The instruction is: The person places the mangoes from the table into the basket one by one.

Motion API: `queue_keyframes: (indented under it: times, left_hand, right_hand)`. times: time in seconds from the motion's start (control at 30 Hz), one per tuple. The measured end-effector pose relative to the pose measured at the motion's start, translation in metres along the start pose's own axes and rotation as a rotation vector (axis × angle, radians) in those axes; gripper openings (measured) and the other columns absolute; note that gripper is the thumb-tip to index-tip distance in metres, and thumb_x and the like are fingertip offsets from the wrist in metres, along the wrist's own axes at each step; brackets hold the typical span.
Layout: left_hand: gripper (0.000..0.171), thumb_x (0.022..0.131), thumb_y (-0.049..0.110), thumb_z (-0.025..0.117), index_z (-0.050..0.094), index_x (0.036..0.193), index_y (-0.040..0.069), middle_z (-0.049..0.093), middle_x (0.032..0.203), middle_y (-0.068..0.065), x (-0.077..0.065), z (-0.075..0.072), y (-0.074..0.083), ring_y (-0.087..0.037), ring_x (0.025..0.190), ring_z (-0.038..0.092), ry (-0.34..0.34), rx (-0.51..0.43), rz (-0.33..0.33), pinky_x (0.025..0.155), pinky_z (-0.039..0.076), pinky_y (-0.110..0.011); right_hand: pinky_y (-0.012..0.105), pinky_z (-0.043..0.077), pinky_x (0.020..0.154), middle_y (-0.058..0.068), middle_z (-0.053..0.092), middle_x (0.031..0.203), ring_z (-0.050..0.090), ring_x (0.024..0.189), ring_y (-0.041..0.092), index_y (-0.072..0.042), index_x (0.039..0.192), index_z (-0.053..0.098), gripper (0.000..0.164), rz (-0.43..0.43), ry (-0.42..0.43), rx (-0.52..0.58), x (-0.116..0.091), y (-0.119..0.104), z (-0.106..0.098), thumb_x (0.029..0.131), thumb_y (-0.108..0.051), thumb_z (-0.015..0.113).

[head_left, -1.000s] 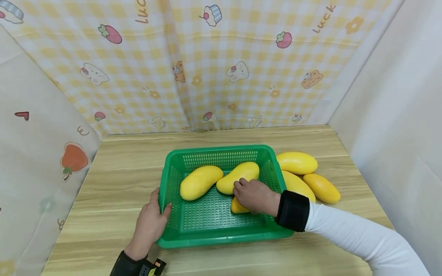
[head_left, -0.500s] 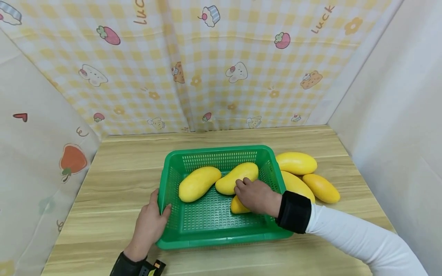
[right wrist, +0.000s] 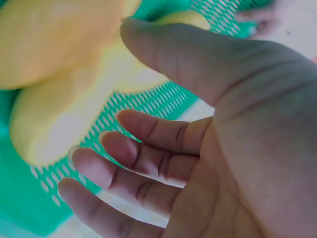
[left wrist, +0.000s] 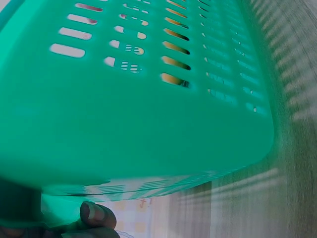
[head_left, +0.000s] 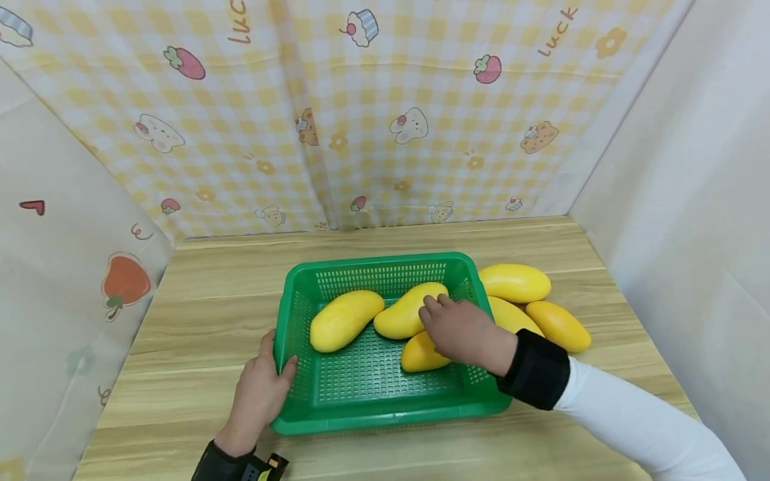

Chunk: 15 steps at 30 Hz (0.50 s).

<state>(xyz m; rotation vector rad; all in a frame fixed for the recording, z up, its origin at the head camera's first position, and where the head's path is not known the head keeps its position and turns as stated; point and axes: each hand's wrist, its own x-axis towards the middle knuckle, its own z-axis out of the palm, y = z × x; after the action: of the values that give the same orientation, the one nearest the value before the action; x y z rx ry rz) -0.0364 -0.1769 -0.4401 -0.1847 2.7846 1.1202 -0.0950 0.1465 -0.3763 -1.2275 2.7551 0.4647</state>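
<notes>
My left hand (head_left: 259, 387) grips the left rim of a green plastic basket (head_left: 385, 419), thumb over the inside of the wall. In the left wrist view the slotted basket wall (left wrist: 124, 134) fills most of the frame, with fingertips (left wrist: 96, 214) low at the left. Over the basket's right side is my right hand (head_left: 466, 334), its fingers spread and holding nothing in the right wrist view. Under it lies an orange-yellow mango (head_left: 420, 354), partly covered by the hand. Two paler yellow mangoes rest farther back inside, one at left (head_left: 345, 321), one in the middle (head_left: 404, 314).
Three more mangoes lie on the wooden table (head_left: 198, 321) against the basket's right side: one at the back (head_left: 516, 282), one partly hidden by the rim (head_left: 510, 315), and an orange-yellow one (head_left: 559, 326). A checked curtain (head_left: 361, 100) stands behind, with pale cloth at both sides.
My right hand has let go of the orange-yellow mango and drawn back a little to the right, so more of that mango shows. The left hand keeps its grip.
</notes>
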Motion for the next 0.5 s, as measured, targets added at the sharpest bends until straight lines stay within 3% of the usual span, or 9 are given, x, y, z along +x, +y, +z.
queue_keyframes:
  times: [0.23,0.37,0.5]
  left_hand:
    - [0.06,0.095,0.011,0.054,0.023,0.142,-0.01,0.061,0.101,-0.035,0.0,-0.001,0.0,-0.028,0.071,0.066,-0.002,0.006,-0.002,0.052,0.052,-0.035]
    - [0.06,0.095,0.011,0.054,0.023,0.142,-0.01,0.061,0.102,-0.034,0.0,0.0,0.002,-0.027,0.072,0.066,-0.001,0.006,0.002,0.052,0.052,-0.035]
    - [0.06,0.095,0.011,0.054,0.023,0.142,-0.01,0.061,0.102,-0.034,0.0,0.0,0.002,-0.027,0.072,0.065,-0.01,0.009,-0.005,0.052,0.052,-0.036]
  right_hand:
    - [0.032,0.052,0.067,0.02,0.056,0.109,0.056,0.09,0.03,0.005,0.112,0.057,0.049,0.067,0.122,0.143,-0.02,0.018,-0.01,0.084,-0.031,0.075]
    - [0.027,0.049,0.062,0.013,0.053,0.097,0.053,0.081,0.024,0.004,0.108,0.056,0.044,0.17,0.18,0.24,-0.034,0.027,-0.012,0.085,-0.028,0.074]
    - [0.033,0.049,0.066,0.015,0.055,0.096,0.054,0.08,0.026,0.007,0.111,0.055,0.043,0.296,0.246,0.323,-0.047,0.036,-0.008,0.087,-0.024,0.072]
